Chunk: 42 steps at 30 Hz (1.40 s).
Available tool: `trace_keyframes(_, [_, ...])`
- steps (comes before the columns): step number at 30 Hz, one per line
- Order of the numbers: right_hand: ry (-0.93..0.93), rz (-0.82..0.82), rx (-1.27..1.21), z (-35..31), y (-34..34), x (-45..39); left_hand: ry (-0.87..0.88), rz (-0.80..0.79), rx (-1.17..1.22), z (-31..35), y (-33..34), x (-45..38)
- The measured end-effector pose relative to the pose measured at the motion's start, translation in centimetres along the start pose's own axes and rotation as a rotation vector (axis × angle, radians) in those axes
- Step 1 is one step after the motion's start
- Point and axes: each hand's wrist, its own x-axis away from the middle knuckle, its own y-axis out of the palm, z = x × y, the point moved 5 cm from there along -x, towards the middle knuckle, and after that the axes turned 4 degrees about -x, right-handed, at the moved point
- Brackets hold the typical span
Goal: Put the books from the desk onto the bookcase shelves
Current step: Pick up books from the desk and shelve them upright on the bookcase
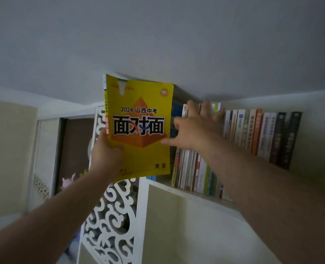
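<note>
At the top shelf [196,195], shelving a yellow book [140,128].
Left hand [106,151] grips its spine edge; right hand [198,128], fingers spread flat, presses the shelved books [253,130] aside, likely for room.

"2024 山西中考 面对面" on yellow book [140,128]

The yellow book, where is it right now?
Centre-left of the head view, the yellow book is held upright in the left hand, just left of the shelved books.
</note>
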Motion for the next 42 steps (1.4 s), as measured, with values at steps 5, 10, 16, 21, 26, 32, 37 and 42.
trace_keyframes(5, [0.085, 0.248, 0.046, -0.8, 2.5, -0.2, 0.005, -0.121, 0.147, -0.3, 1.1, 2.2])
trace_keyframes(10, [0.046, 0.3, 0.027, -0.9, 2.5, -0.6, 0.188, -0.368, 0.222, 1.1, 4.5, 4.4])
trace_keyframes(16, [0.026, 0.336, 0.014, 0.3, 2.1, -0.4, 0.223, -0.417, 0.341, 1.0, 11.3, 3.4])
trace_keyframes(21, [0.042, 0.32, 0.036, 0.3, 2.4, -0.6, 0.595, -0.266, -0.141, 1.1, 13.2, 3.1])
trace_keyframes(26, [0.067, 0.275, 0.138, 1.0, 2.3, -0.6, 1.04, -0.155, -0.513, -1.0, 10.8, -0.7])
trace_keyframes(32, [0.104, 0.281, 0.26, -0.9, 3.4, -2.0, 0.852, -0.254, -0.647, -4.8, 13.3, -4.7])
trace_keyframes(37, [0.151, 0.286, 0.35, -1.6, 4.1, -2.7, 0.859, -0.244, -0.582, -5.5, 13.9, -5.0])
trace_keyframes(42, [0.18, 0.312, 0.395, -1.0, 4.0, -2.0, 0.955, -0.281, -0.394, -6.9, 13.6, -4.9])
